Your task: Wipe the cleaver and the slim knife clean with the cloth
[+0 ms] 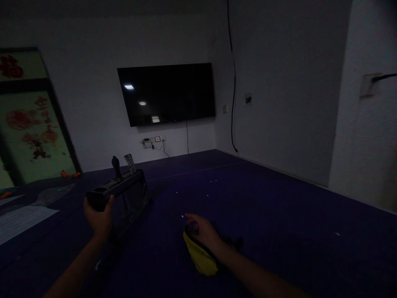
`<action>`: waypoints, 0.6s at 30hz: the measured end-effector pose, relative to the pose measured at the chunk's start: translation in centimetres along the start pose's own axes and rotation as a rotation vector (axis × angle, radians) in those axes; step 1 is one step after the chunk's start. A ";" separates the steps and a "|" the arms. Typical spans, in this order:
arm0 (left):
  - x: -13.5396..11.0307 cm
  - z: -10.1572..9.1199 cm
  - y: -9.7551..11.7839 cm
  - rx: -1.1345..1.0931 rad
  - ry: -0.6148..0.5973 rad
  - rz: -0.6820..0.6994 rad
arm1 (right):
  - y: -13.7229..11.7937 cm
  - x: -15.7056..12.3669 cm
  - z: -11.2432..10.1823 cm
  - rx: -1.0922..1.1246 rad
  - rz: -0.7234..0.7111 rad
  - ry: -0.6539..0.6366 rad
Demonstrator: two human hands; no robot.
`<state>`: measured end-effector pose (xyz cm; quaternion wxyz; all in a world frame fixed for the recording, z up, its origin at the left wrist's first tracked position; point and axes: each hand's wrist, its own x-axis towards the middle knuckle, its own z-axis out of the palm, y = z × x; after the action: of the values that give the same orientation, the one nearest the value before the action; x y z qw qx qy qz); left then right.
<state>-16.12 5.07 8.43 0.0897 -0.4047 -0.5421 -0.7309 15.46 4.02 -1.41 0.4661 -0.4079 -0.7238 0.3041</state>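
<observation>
My left hand [99,217] grips the near end of a long black box-like frame [128,200], thumb on one side and fingers on the other. Upright on the frame's top are a dark knobbed handle [115,167] and a pale, patterned piece [130,163]. To the right, my right hand [203,234] is closed on a yellow and dark cloth [201,257] that hangs below its curled fingers. Its thumb and forefinger bend round toward each other. Darkness hides the cloth's far side and the frame's lower details.
A purple surface [248,215] spreads below, dotted with small white scraps [337,234]. Printed paper [23,221] and clear plastic [52,194] lie at left, near an orange item [70,174]. A television [167,95] hangs on the wall; a black cable [233,99] dangles beside it.
</observation>
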 end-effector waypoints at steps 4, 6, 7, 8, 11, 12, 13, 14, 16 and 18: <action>-0.4 0.2 0.7 -0.047 0.097 -0.026 | -1.1 -0.5 -0.2 -0.083 -0.075 0.005; -0.6 0.3 1.2 -0.066 0.115 -0.043 | -1.5 -0.7 -0.2 -0.125 -0.113 0.016; -0.7 0.3 1.6 -0.088 0.118 -0.057 | -1.6 -0.8 -0.2 -0.148 -0.137 0.032; -0.8 0.4 2.0 -0.123 0.115 -0.074 | -1.7 -0.8 -0.3 -0.168 -0.161 0.056; -1.1 0.9 3.8 -0.266 0.058 -0.113 | -2.2 -0.8 -0.9 -0.186 -0.217 0.160; -1.2 1.1 4.4 -0.320 0.020 -0.118 | -2.5 -0.7 -1.4 -0.180 -0.233 0.198; -1.3 1.3 5.2 -0.372 -0.005 -0.121 | -2.9 -0.5 -2.0 -0.177 -0.250 0.244; -1.5 1.6 5.9 -0.419 -0.018 -0.138 | -3.4 -0.2 -2.7 -0.179 -0.268 0.287; -2.0 2.1 7.3 -0.487 -0.116 -0.181 | -4.8 0.9 -4.3 -0.176 -0.306 0.357; -2.7 2.5 8.5 -0.562 -0.221 -0.215 | -6.5 2.3 -5.9 -0.130 -0.320 0.390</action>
<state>-8.20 3.03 12.91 -0.1628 -0.4307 -0.3651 -0.8091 18.41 3.30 7.17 0.6117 -0.3680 -0.6938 0.0949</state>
